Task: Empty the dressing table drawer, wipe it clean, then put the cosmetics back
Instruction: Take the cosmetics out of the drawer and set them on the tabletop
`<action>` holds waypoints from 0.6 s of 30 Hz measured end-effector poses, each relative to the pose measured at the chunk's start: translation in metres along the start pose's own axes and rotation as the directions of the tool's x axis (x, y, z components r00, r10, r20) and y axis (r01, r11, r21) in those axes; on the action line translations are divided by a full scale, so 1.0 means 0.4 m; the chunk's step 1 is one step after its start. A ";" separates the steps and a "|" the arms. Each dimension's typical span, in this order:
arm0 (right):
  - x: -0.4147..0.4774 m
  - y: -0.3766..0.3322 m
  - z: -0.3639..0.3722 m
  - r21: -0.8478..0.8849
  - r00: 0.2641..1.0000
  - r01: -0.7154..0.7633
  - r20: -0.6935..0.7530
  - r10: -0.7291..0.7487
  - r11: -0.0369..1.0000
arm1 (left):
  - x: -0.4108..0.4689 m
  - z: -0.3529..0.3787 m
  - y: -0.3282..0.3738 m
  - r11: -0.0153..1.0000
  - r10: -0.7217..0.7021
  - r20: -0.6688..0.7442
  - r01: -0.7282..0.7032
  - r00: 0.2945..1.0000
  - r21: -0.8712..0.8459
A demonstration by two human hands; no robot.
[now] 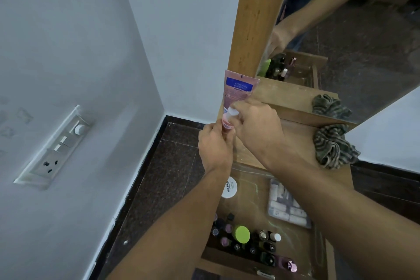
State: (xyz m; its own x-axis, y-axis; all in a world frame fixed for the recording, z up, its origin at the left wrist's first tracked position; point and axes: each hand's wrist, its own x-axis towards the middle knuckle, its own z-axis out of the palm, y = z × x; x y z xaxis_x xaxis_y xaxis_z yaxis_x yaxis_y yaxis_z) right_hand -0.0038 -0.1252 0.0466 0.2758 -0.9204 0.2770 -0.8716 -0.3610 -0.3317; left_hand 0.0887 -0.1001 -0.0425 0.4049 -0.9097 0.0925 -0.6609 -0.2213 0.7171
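**Here, two hands hold a pink tube above an open drawer**

Head view: both forearms reach forward and up, the hands meeting in front of the mirror's (363,29) wooden frame. The left hand (214,145) curls round the lower end of a pink tube (238,88), which stands crimped end up. The right hand (259,125), knuckles toward the camera, pinches a small white cap (233,112) just beside the tube. Below the arms the drawer (250,207) is open, holding nail polish bottles (250,245), a green-lidded jar (242,234), a white tub (229,187) and a clear pack (287,207). A striped cloth (334,146) lies on the dressing table top (293,129).
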 end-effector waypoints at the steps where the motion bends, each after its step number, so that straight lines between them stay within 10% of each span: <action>1: -0.001 0.000 0.002 0.005 1.000 -0.001 -0.004 0.001 1.000 | 0.002 0.002 0.000 1.000 -0.001 0.000 0.001 1.000 0.009; 13: -0.212 0.041 0.040 0.113 0.962 -0.110 -0.239 0.134 0.987 | 0.004 0.013 -0.014 1.000 -0.015 0.020 0.015 1.000 0.026; 18: -0.348 0.060 0.101 0.026 0.916 -0.356 0.205 0.344 0.934 | -0.006 -0.016 -0.032 0.994 -0.002 0.049 0.008 0.999 -0.113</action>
State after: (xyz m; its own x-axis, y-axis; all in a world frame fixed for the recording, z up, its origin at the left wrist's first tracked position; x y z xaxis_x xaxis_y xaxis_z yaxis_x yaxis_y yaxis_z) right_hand -0.0465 -0.0118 -0.0362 0.0361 -0.9983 -0.0454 -0.9018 -0.0129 -0.4319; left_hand 0.1003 -0.0930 -0.0474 0.3746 -0.9254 0.0569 -0.5820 -0.1870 0.7914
